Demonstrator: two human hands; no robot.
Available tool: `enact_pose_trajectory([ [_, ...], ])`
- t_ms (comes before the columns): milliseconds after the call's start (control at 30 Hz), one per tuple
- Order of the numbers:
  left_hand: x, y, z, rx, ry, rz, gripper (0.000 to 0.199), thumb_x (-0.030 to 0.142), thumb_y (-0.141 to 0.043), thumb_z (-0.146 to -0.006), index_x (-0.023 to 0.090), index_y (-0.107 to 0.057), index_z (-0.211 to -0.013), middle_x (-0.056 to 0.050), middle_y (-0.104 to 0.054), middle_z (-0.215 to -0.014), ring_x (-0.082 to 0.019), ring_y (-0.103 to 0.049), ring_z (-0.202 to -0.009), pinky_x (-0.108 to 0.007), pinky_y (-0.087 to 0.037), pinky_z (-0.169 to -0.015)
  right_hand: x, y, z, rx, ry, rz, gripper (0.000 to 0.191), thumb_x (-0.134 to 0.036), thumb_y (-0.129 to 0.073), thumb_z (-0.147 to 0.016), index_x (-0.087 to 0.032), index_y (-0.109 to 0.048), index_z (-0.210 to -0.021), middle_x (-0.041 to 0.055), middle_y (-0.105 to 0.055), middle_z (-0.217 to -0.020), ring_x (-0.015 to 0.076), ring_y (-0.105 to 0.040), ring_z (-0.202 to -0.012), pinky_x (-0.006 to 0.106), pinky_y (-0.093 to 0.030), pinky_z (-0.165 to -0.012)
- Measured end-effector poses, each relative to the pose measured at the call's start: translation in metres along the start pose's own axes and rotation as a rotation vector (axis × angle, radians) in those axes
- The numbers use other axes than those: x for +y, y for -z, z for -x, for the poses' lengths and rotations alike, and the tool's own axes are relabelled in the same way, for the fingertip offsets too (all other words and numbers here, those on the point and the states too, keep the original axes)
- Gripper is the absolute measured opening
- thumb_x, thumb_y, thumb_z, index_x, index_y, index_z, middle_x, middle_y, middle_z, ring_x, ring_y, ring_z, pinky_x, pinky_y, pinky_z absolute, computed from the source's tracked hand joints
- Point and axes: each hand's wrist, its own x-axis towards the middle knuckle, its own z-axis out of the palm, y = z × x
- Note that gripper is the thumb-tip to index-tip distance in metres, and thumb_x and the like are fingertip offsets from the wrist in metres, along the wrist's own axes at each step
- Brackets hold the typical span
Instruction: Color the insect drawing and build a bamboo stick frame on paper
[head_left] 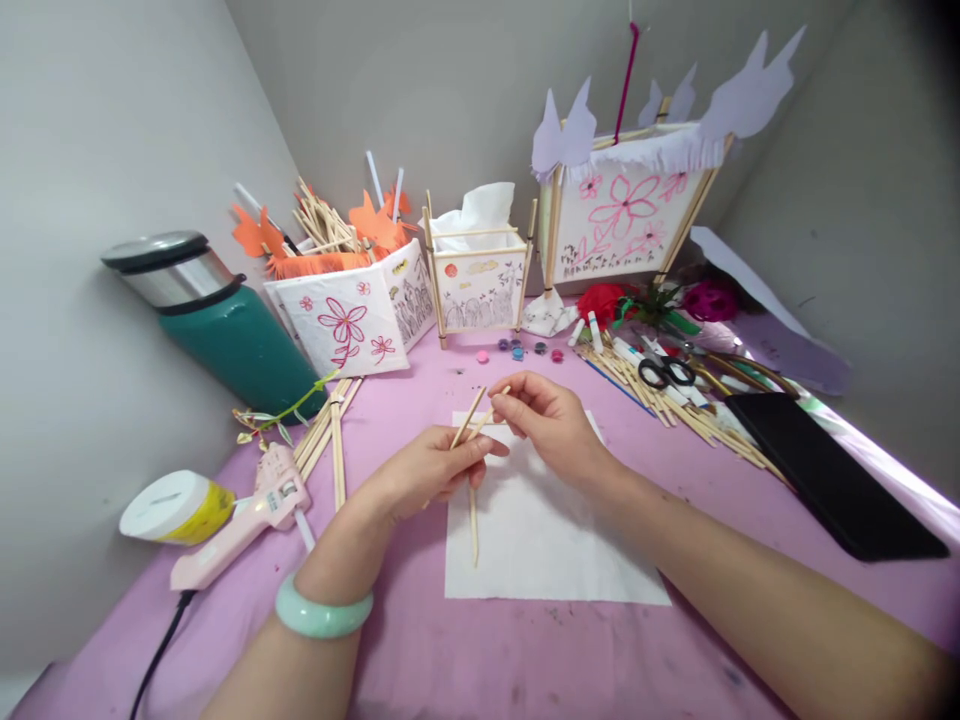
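Observation:
My left hand (442, 462) is closed around thin wooden sticks (468, 418) above a white paper sheet (551, 555). One stick slants up past the thumb, and another hangs down with its lower end over the paper. Fingertips of my right hand (546, 412) pinch the upper end of a stick that crosses the left hand's grip. Whether the sticks are joined at the crossing is hidden by my fingers. A pale green bangle (322, 612) circles my left wrist.
Left stand a pink glue gun (244, 520), a yellow-and-white tub (176, 508) and a teal bottle (244, 335). Paper lanterns (480, 290) line the back. At right lie loose sticks (679, 415), black-handled scissors (666, 372) and a black phone (832, 470). Small paint pots (517, 353) sit mid-table.

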Motion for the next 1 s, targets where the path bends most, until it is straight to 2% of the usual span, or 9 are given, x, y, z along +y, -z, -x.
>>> enact_pose_trajectory([
  [167,0.0,0.005,0.002,0.027,-0.081,0.095,0.031,0.045,-0.05,-0.085,0.017,-0.057,-0.093,0.004,-0.051,-0.064,-0.003,-0.023,-0.037,-0.021,-0.014,-0.037,0.0,0.021,-0.011,0.189,-0.07,-0.121,0.021,-0.036,-0.067,-0.074,-0.017,-0.058,-0.08,-0.0026,-0.057,-0.064,0.0063,-0.039,-0.048,0.021,-0.028,-0.045],
  [267,0.002,0.006,0.002,0.071,-0.085,0.079,0.027,0.043,-0.05,-0.085,0.017,-0.056,-0.085,0.006,-0.046,-0.058,-0.004,-0.02,-0.038,-0.021,-0.011,-0.038,0.003,0.041,-0.016,0.242,-0.105,-0.113,0.024,-0.039,-0.066,-0.074,-0.018,-0.057,-0.079,-0.0017,-0.057,-0.066,0.0069,-0.039,-0.047,0.022,-0.029,-0.045],
  [333,0.004,0.006,0.002,0.131,-0.098,0.024,0.027,0.042,-0.049,-0.085,0.017,-0.058,-0.084,0.007,-0.042,-0.053,-0.004,-0.019,-0.039,-0.022,-0.011,-0.04,0.0,0.052,-0.015,0.257,-0.051,0.109,0.023,-0.04,-0.063,-0.077,-0.018,-0.059,-0.082,0.0005,-0.058,-0.07,0.0097,-0.044,-0.051,0.025,-0.034,-0.049],
  [433,0.004,0.005,0.0,0.237,-0.133,-0.105,0.03,0.041,-0.049,-0.084,0.015,-0.063,-0.086,0.006,-0.041,-0.051,-0.006,-0.026,-0.042,-0.022,-0.017,-0.042,-0.01,0.058,-0.003,0.3,0.254,0.736,0.025,-0.037,-0.061,-0.082,-0.019,-0.064,-0.098,0.0078,-0.061,-0.09,0.0196,-0.054,-0.078,0.034,-0.042,-0.067],
  [533,0.0,0.004,-0.003,0.253,-0.183,-0.235,0.033,0.041,-0.051,-0.083,0.015,-0.069,-0.091,0.005,-0.044,-0.052,-0.009,-0.036,-0.049,-0.023,-0.027,-0.048,-0.022,0.051,0.016,0.141,0.519,1.176,0.022,-0.031,-0.056,-0.087,-0.021,-0.066,-0.104,0.0096,-0.061,-0.099,0.0238,-0.051,-0.092,0.039,-0.038,-0.079],
  [633,-0.006,0.0,-0.006,0.193,-0.242,-0.316,0.032,0.04,-0.051,-0.083,0.016,-0.072,-0.087,0.005,-0.045,-0.052,-0.01,-0.04,-0.053,-0.023,-0.033,-0.054,-0.026,0.039,0.033,-0.042,0.568,1.301,0.019,-0.027,-0.051,-0.09,-0.021,-0.069,-0.089,0.0067,-0.063,-0.085,0.0203,-0.05,-0.081,0.035,-0.037,-0.074],
  [733,-0.009,-0.005,-0.006,0.144,-0.258,-0.369,0.029,0.037,-0.051,-0.083,0.017,-0.073,-0.085,0.005,-0.044,-0.053,-0.01,-0.04,-0.053,-0.023,-0.033,-0.055,-0.022,0.036,0.042,-0.109,0.514,1.298,0.022,-0.022,-0.048,-0.091,-0.02,-0.069,-0.082,0.006,-0.062,-0.08,0.0183,-0.051,-0.078,0.031,-0.037,-0.069],
  [867,-0.005,-0.003,-0.002,0.08,-0.228,-0.374,0.029,0.038,-0.057,-0.08,0.018,-0.069,-0.097,0.005,-0.05,-0.058,-0.011,-0.045,-0.056,-0.023,-0.035,-0.056,-0.018,0.047,0.046,-0.262,0.374,1.158,0.02,-0.022,-0.048,-0.091,-0.019,-0.066,-0.084,0.0051,-0.061,-0.08,0.0157,-0.055,-0.075,0.027,-0.039,-0.065],
  [1000,-0.002,0.009,0.0,0.222,-0.172,-0.473,0.03,0.045,-0.053,-0.081,0.017,-0.063,-0.076,0.004,-0.052,-0.059,-0.011,-0.044,-0.056,-0.024,-0.034,-0.054,-0.02,0.053,0.053,-0.487,0.275,0.972,0.015,-0.02,-0.05,-0.089,-0.02,-0.065,-0.085,0.0032,-0.062,-0.081,0.0135,-0.056,-0.071,0.025,-0.04,-0.063],
])
